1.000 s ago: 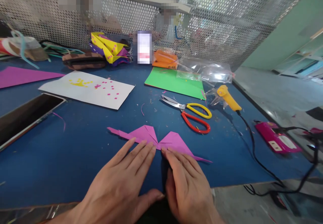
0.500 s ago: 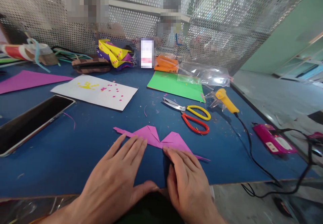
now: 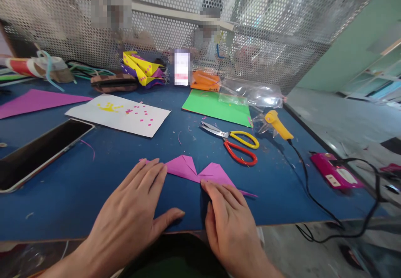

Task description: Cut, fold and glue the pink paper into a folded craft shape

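A folded piece of magenta paper [image 3: 184,168] lies flat on the blue table [image 3: 125,150], with two pointed peaks and a thin strip at either end. My left hand [image 3: 133,202] rests palm down over its left end, fingers stretched out and thumb apart. Fingertips of my right hand [image 3: 233,219] press on the paper's lower edge, right of the notch; these fingers lie outstretched too, with the thumb tucked below. Just beyond the paper are scissors [image 3: 228,135] with one yellow and one red handle, their blades slightly apart.
Around the paper lie a dark-screened phone [image 3: 44,150], a white sheet [image 3: 125,125] with small yellow and pink pieces, green paper [image 3: 216,106] and a yellow glue gun [image 3: 278,125]. Its cord runs toward a pink power strip [image 3: 335,171]. Perforated metal [image 3: 175,27] stands behind the table.
My left hand has slid left along the folded paper, uncovering more of its middle and covering its left strip. My right hand stays at about the same spot on the paper.
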Action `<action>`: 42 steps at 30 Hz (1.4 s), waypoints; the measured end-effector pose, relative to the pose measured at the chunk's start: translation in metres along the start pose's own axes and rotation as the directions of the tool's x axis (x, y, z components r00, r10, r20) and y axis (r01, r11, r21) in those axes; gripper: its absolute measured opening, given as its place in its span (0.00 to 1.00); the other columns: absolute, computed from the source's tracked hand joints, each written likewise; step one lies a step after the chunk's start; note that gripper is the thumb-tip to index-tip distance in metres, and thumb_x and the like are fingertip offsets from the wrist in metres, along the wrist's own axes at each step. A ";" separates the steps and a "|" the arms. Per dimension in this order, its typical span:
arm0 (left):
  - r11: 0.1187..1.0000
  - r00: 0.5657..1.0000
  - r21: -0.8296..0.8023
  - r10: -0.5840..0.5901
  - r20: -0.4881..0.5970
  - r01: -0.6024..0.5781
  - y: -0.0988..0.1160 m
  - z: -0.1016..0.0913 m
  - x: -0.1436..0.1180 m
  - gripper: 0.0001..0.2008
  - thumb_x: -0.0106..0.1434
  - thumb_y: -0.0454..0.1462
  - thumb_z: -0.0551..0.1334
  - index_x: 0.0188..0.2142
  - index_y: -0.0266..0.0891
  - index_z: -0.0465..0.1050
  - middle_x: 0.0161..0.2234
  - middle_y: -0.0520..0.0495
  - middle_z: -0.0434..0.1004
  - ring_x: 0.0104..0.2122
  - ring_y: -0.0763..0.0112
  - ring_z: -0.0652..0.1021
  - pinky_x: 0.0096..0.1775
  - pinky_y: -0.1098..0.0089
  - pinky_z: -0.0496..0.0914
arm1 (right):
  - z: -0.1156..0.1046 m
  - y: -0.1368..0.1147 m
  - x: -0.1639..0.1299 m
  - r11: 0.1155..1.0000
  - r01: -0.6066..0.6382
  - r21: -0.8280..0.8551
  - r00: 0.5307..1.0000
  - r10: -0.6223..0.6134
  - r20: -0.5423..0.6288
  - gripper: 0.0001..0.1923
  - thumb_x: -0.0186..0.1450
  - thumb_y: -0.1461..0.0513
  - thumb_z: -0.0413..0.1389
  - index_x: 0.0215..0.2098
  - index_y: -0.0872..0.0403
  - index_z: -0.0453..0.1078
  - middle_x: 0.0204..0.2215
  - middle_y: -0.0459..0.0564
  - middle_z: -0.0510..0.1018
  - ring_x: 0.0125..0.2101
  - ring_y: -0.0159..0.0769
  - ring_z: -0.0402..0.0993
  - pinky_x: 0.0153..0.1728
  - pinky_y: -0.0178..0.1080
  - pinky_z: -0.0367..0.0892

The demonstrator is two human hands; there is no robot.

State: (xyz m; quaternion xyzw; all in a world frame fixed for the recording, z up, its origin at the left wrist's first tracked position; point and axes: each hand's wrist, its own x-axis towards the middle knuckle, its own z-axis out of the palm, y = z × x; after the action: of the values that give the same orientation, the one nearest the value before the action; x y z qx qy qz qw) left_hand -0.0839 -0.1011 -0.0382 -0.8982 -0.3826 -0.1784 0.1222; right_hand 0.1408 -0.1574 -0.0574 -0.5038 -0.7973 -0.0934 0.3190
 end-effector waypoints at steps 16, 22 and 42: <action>0.972 0.989 -0.197 0.141 0.038 -0.130 0.025 0.003 0.013 0.31 0.64 0.48 0.63 0.60 0.31 0.68 0.56 0.36 0.76 0.55 0.49 0.75 0.55 0.53 0.73 | -0.002 -0.002 0.006 1.000 0.009 -0.020 0.999 -0.010 -0.031 0.19 0.66 0.71 0.46 0.53 0.66 0.69 0.44 0.57 0.82 0.45 0.41 0.79 0.48 0.44 0.73; 0.976 0.990 -0.177 0.133 0.046 -0.123 0.024 0.009 0.007 0.34 0.63 0.51 0.64 0.62 0.33 0.66 0.57 0.37 0.74 0.57 0.48 0.73 0.54 0.53 0.73 | 0.003 -0.002 0.001 0.998 0.036 -0.057 0.998 -0.038 -0.040 0.21 0.67 0.71 0.46 0.55 0.67 0.68 0.46 0.59 0.82 0.47 0.42 0.79 0.49 0.46 0.73; 0.968 0.992 -0.237 0.104 0.066 -0.086 0.028 0.015 0.003 0.33 0.62 0.47 0.63 0.64 0.39 0.64 0.59 0.43 0.73 0.58 0.48 0.70 0.58 0.50 0.68 | -0.003 0.002 0.014 0.998 0.052 0.035 0.998 -0.052 0.018 0.21 0.66 0.71 0.47 0.56 0.69 0.66 0.47 0.58 0.81 0.47 0.39 0.76 0.48 0.42 0.68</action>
State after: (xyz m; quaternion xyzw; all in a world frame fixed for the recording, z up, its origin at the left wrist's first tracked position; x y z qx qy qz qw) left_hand -0.0579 -0.1129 -0.0524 -0.9300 -0.3198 -0.1810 0.0090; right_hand 0.1402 -0.1475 -0.0467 -0.4783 -0.8146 -0.0832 0.3175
